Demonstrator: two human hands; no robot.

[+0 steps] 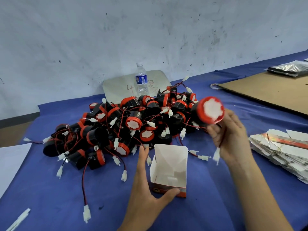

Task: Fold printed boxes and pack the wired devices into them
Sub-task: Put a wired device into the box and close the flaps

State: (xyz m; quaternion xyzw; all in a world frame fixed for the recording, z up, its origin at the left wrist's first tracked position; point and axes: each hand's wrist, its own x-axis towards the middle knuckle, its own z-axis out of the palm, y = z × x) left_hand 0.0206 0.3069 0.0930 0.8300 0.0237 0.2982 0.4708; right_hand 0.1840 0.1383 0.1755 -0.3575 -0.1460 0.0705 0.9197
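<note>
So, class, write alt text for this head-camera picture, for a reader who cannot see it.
A person's right hand holds up a black, red-capped wired device beside an open box that the left hand steadies on a blue table. Behind lies a heap of like devices; flat boxes are stacked at right.

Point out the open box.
Head view, lower centre: the open box stands on the blue cloth before the device pile, left hand holding it, right hand holding a wired device above-right.
</note>
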